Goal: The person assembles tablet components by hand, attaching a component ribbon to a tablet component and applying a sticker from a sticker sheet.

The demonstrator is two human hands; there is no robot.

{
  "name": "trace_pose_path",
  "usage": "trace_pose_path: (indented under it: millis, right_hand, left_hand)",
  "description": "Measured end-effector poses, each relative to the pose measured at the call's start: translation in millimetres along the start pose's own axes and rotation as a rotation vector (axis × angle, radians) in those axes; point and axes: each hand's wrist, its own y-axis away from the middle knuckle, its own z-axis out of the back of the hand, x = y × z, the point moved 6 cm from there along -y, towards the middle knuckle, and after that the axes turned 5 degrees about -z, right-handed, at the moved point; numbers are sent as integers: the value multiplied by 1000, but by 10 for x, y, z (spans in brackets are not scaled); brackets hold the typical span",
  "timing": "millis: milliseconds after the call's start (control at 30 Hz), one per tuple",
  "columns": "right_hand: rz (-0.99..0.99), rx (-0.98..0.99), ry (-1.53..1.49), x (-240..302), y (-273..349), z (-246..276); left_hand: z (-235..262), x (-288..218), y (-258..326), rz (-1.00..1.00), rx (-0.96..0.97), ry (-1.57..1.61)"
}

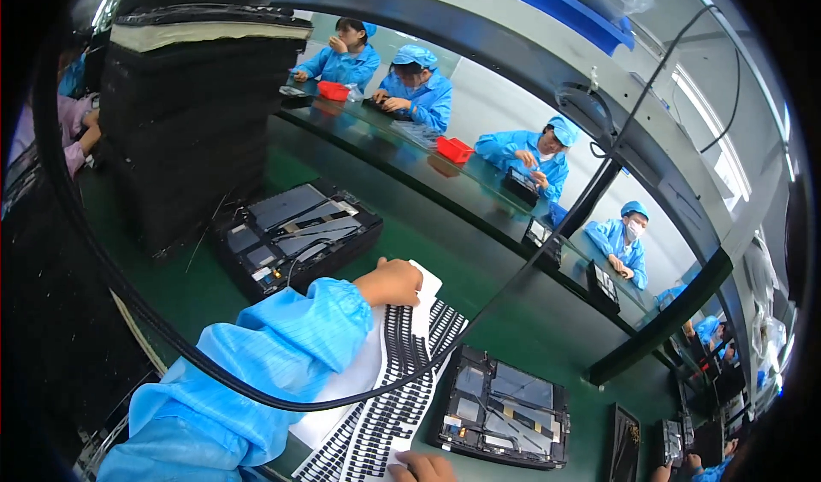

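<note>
In front of me lie white sticker sheets with rows of small black pieces, overlapping and slightly fanned. My left hand, in a blue sleeve, is closed at their far end, where a white tab sticks out past the fingers. At the lower edge my right hand shows only in part, its fingers bent together at the sheets' near right edge; anything between them is hidden. Right of the sheets sits an opened black device with grey panels and ribbon cables. A similar device, on a black stack, lies beyond my left forearm.
A tall black stack rises at the left. A black cable loops across the view over my sleeve. A long black tray lies at the right. Beyond a metal frame, several people in blue work at a bench with red bins.
</note>
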Motion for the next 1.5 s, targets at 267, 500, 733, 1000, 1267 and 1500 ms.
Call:
trace_pose_path:
  millis: [267,500,733,1000,1267,1500]
  right_hand:
    - [70,-81,-118,106,-39,167]
    - [-36,-108,-126,102,-225,512]
    - [-343,-109,-170,-450,-341,653]
    - [-662,-81,-307,-1306,-659,539]
    - [-353,-324,184,-1361,-1205,346]
    - [-264,-314,444,-1253,-1365,68]
  left_hand:
    - [500,-387,-138,-337,-101,373]
    - [-6,-443,-287,-521,-510,192]
    - [15,-950,616,-545,-574,64]
    - [-113,-592,567,-648,-462,281]
    - [-380,-545,580,-565,-119,57]
    - [-373,-523,657,-582,-194,-7]
